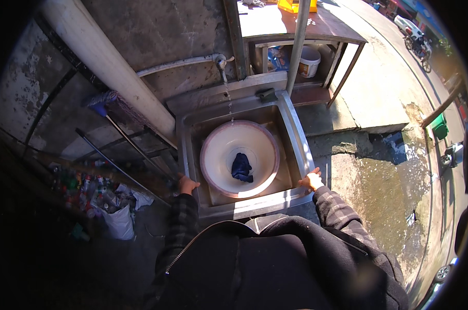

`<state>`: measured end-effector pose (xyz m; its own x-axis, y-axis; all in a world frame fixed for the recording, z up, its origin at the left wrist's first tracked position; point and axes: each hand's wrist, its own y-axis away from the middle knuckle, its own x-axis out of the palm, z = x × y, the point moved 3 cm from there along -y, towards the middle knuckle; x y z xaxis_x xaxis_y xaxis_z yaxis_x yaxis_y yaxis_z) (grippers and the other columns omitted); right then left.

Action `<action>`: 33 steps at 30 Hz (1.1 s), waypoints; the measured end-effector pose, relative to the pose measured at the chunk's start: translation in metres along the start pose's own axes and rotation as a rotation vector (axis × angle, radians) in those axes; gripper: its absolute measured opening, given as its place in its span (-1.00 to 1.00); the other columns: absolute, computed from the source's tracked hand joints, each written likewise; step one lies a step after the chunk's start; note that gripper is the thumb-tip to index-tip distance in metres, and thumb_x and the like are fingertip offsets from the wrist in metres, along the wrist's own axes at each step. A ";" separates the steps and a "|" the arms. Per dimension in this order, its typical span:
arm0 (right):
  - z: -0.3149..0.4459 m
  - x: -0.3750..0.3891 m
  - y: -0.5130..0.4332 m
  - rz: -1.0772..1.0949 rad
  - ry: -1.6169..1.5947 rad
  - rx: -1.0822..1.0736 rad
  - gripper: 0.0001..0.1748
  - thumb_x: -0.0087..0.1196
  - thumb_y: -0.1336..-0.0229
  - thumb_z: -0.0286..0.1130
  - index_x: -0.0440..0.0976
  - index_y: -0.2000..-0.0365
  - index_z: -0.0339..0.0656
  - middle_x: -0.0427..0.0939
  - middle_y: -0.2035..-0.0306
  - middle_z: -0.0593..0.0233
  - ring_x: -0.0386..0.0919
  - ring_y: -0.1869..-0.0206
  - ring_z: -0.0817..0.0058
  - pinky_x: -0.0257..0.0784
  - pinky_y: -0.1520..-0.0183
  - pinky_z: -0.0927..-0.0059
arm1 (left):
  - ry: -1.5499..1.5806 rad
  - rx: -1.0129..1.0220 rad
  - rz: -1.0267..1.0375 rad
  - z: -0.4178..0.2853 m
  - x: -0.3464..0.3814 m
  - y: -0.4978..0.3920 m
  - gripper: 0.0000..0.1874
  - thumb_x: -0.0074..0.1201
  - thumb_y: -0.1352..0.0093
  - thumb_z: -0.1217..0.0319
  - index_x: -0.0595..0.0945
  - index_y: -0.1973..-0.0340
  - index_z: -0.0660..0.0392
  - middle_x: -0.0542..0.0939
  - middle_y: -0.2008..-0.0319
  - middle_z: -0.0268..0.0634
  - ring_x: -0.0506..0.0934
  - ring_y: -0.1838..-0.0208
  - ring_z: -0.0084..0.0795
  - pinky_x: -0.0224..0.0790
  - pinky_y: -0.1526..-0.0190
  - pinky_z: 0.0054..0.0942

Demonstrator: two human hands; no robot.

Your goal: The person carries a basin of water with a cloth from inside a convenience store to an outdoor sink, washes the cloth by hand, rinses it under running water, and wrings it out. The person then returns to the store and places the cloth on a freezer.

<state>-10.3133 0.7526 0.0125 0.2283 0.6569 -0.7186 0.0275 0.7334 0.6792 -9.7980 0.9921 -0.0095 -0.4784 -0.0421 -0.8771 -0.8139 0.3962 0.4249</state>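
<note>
A stainless steel sink (293, 116) stands before me, and I have a hand on each side of its front. My left hand (187, 185) grips the left rim, its thumb laid over the edge. Over on the right rim, my right hand (312, 180) holds the edge near the front corner. Inside the sink sits a round cream basin (218, 143) with a pinkish rim. A bunched dark blue cloth (241, 168) lies at its bottom. From the metal tap (221, 62) a thin stream of water (229, 101) falls towards the basin's far rim.
A dark cloth or pad (266, 95) rests on the sink's back right corner. To the left lean a mop (102, 104) and a pole (114, 162), near a white sack (119, 223) and plastic bottles. A wooden table (330, 33) with a white bucket (309, 61) beneath stands behind a metal post (297, 46).
</note>
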 end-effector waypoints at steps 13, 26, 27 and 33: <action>0.002 -0.002 -0.002 -0.060 -0.041 0.001 0.48 0.41 0.17 -0.03 -0.52 -0.34 -0.49 -0.19 -0.42 -0.31 -0.10 -0.46 -0.04 0.03 -0.42 0.19 | 0.023 -0.020 0.012 0.002 -0.001 -0.006 0.39 0.56 0.07 0.30 -0.20 -0.40 0.35 0.45 -0.16 0.21 0.50 -0.18 -0.02 0.40 -0.17 -0.26; -0.010 0.002 -0.013 -0.052 -0.080 -0.009 0.48 0.40 0.16 -0.02 -0.55 -0.32 -0.53 -0.21 -0.40 -0.40 -0.13 -0.47 -0.10 0.02 -0.42 0.15 | 0.101 -0.044 0.059 -0.020 -0.013 0.019 0.31 0.51 -0.01 0.38 -0.19 -0.41 0.33 0.44 -0.17 0.21 0.51 -0.16 0.01 0.44 -0.13 -0.22; -0.011 0.002 -0.013 -0.058 -0.071 -0.005 0.49 0.40 0.16 -0.02 -0.55 -0.32 -0.54 -0.20 -0.40 -0.40 -0.13 -0.46 -0.10 0.01 -0.42 0.15 | 0.100 -0.047 0.066 -0.022 -0.013 0.020 0.31 0.51 -0.02 0.38 -0.19 -0.41 0.33 0.44 -0.17 0.20 0.51 -0.16 0.01 0.44 -0.13 -0.22; -0.006 0.003 -0.014 -0.038 0.078 0.008 0.43 0.30 0.04 0.08 -0.55 -0.32 -0.54 -0.24 -0.43 -0.30 -0.11 -0.47 -0.04 0.09 -0.40 0.14 | 0.032 -0.082 0.057 -0.023 -0.018 0.022 0.30 0.50 -0.03 0.33 -0.19 -0.42 0.30 0.43 -0.19 0.18 0.49 -0.19 0.00 0.40 -0.18 -0.22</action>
<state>-10.3188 0.7450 -0.0002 0.1504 0.6408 -0.7528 0.0426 0.7566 0.6525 -9.8153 0.9803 0.0210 -0.5339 -0.0512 -0.8440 -0.8087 0.3224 0.4920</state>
